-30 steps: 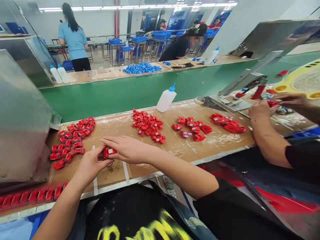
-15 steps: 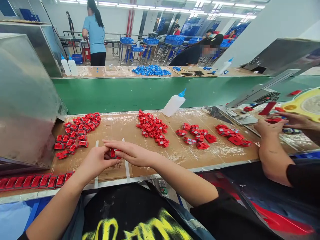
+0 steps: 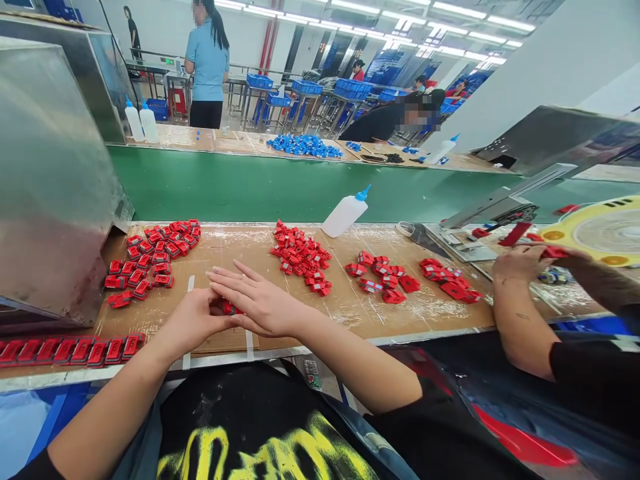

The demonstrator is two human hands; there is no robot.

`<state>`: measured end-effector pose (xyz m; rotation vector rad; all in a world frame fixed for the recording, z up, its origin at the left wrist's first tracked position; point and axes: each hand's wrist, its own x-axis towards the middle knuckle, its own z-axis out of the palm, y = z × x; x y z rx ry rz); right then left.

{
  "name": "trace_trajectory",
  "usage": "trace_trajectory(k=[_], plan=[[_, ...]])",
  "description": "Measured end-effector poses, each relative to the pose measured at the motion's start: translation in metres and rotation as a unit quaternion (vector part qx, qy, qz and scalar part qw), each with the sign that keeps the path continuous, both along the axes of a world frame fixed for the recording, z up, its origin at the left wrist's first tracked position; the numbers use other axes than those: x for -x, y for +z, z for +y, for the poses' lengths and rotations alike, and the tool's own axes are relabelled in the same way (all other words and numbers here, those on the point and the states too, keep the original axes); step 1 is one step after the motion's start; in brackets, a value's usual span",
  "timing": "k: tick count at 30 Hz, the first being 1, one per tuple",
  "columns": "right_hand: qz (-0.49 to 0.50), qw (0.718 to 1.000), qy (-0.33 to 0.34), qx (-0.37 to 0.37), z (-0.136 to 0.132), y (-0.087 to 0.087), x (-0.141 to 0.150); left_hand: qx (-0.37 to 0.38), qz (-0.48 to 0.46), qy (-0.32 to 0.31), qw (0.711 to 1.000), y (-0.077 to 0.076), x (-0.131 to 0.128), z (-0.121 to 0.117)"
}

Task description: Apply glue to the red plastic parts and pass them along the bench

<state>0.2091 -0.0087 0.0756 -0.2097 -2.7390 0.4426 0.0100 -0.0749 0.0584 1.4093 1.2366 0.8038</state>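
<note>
Near six o'clock on the bench [image 3: 235, 243], a red plastic part [image 3: 228, 307] is clenched in the left hand [image 3: 193, 320], with the right hand [image 3: 263, 307] held open against it and more red parts [image 3: 300, 250] piled at twelve.

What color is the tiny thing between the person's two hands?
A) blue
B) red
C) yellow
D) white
B. A small red piece peeks out between the left hand and the right hand.
</note>
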Motion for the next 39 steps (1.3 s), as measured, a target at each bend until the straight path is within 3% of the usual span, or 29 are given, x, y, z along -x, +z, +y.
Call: trace_trajectory(k=[2,5,9,12,16,21,27,32,35,39], plan=[[0.008,0.999,0.035,0.011,0.001,0.0,-0.002,0.024,-0.067,-0.034,0.997,0.003,-0.001,-0.003],[0.045,0.988,0.073,0.129,-0.001,0.004,-0.006,0.099,-0.177,-0.089,0.975,0.007,0.0,-0.009],[0.053,0.933,0.082,0.347,-0.006,0.015,-0.011,0.142,-0.232,-0.108,0.956,0.004,0.002,-0.018],[0.044,0.895,0.111,0.431,-0.004,0.016,-0.012,0.13,-0.262,-0.123,0.948,-0.003,0.004,-0.021],[0.109,0.898,0.082,0.417,0.0,0.005,-0.012,0.135,-0.276,-0.144,0.941,-0.007,0.006,-0.023],[0.16,0.889,0.01,0.429,-0.002,0.0,-0.013,0.153,-0.247,-0.102,0.951,-0.003,0.01,-0.025],[0.174,0.923,0.028,0.341,0.0,-0.008,-0.017,0.156,-0.191,-0.062,0.967,-0.001,0.007,-0.025],[0.157,0.942,0.077,0.285,0.001,-0.009,-0.015,0.158,-0.223,-0.024,0.962,-0.002,0.002,-0.024],[0.149,0.941,0.041,0.301,-0.007,-0.006,-0.011,0.132,-0.238,0.009,0.962,0.0,0.001,-0.022],[0.188,0.914,0.016,0.359,-0.016,-0.005,-0.006,0.05,-0.205,0.048,0.976,0.008,-0.001,-0.023]])
